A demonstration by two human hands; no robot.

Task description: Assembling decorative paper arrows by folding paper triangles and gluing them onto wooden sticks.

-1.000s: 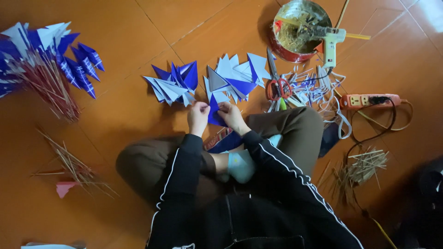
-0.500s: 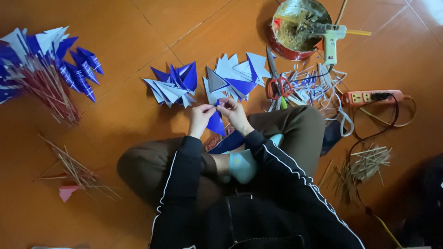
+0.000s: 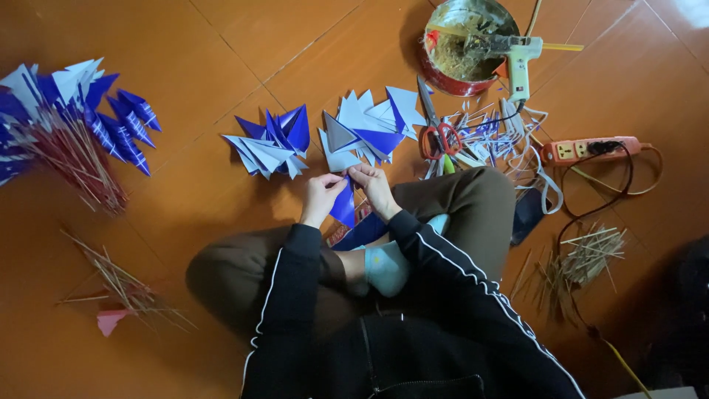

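My left hand (image 3: 319, 198) and right hand (image 3: 375, 188) pinch one blue paper triangle (image 3: 344, 207); many finished flags (image 3: 70, 125) lie bundled, folded triangles (image 3: 325, 137) remain.

Orange-brown tile floor (image 3: 221, 29), blue-and-white folded paper triangles (image 3: 277, 144) all over, a solid blue paper piece (image 3: 344, 207), red-handled scissors (image 3: 440, 139), a red tin (image 3: 461, 77), black sleeves (image 3: 295, 295) with white stripes, olive-brown trousers (image 3: 473, 210), pale blue sock (image 3: 388, 266).

Ahead of your hands, folded paper piles (image 3: 273, 144) and scissors (image 3: 439, 137) crowd the floor (image 3: 221, 44). Sticks (image 3: 118, 284) lie left, cords (image 3: 591, 185) right. Bare floor lies beyond the piles.
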